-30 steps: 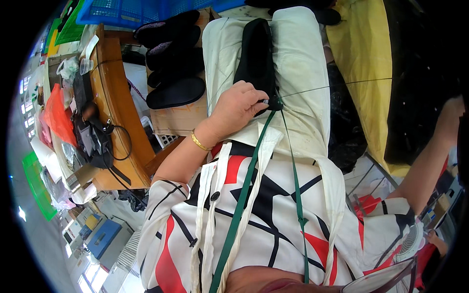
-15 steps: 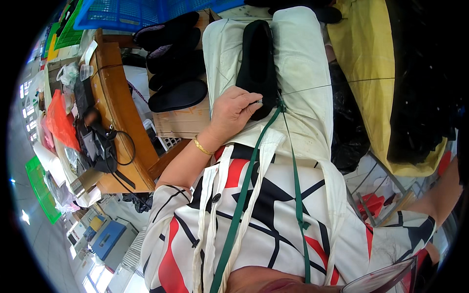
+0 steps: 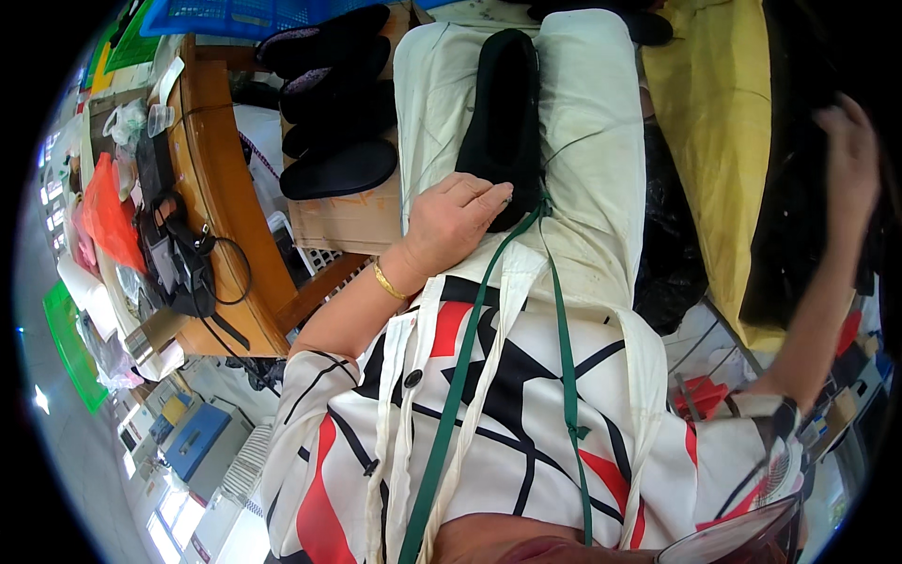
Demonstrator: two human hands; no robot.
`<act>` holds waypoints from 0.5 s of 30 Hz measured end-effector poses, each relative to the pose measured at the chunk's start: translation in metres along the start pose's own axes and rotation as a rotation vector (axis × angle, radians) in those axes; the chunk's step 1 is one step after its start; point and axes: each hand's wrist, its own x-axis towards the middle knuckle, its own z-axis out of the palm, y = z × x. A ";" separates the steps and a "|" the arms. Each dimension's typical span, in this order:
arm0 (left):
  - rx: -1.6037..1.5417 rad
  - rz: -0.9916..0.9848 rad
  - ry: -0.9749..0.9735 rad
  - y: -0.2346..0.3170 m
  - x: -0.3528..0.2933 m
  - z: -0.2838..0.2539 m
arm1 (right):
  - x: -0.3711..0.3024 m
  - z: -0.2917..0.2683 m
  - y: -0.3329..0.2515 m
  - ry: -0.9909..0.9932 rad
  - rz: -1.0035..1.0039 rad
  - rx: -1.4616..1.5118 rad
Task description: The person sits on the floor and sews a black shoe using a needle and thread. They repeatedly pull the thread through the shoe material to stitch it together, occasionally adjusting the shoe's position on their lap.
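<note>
A black cloth shoe lies lengthwise on the cream apron over my lap, its opening facing up. My left hand is closed on the near end of that shoe, with thumb and fingertips pinched at its edge. A thin dark thread curves away from the shoe's right side over the cream cloth; where it leads farther right cannot be made out. My right hand is raised far out to the right, smeared by motion, and whether it holds anything is unclear. A green strap runs down from beside the shoe.
Several dark shoes lie on a cardboard box to the left, beside a wooden table with bags and a black cable. On the right hangs a yellow sheet next to black bags. A blue crate stands at the far side.
My right hand has come into view at the far right, with its forearm raised. The thread, taut across to the right before, now curves loosely. My left hand stays on the shoe.
</note>
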 end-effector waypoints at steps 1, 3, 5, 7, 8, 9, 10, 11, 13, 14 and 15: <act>0.044 -0.017 -0.010 0.005 -0.003 0.000 | -0.009 0.019 -0.051 -0.045 -0.107 0.335; 0.018 -0.013 -0.003 -0.001 -0.005 0.001 | -0.040 0.026 -0.126 -0.395 0.223 0.781; -0.006 -0.028 0.027 -0.002 -0.012 0.002 | -0.070 0.043 -0.182 -0.625 0.247 1.207; -0.059 -0.028 0.054 -0.005 -0.012 0.005 | -0.095 0.052 -0.213 -0.921 0.338 1.459; -0.063 -0.034 0.069 -0.006 -0.011 0.006 | -0.101 0.051 -0.228 -1.030 0.351 1.423; -0.069 -0.043 0.083 -0.004 -0.011 0.007 | -0.107 0.050 -0.238 -1.142 0.364 1.383; -0.076 -0.051 0.098 -0.004 -0.011 0.007 | -0.115 0.055 -0.244 -1.121 0.280 1.344; -0.083 -0.049 0.102 -0.005 -0.011 0.008 | -0.124 0.060 -0.248 -1.100 0.195 1.302; -0.099 -0.043 0.111 -0.006 -0.012 0.010 | -0.136 0.065 -0.253 -1.025 0.037 1.206; -0.106 -0.050 0.100 -0.007 -0.013 0.010 | -0.139 0.066 -0.256 -0.972 -0.043 1.153; -0.114 -0.056 0.088 -0.008 -0.014 0.010 | -0.141 0.066 -0.257 -0.918 -0.121 1.099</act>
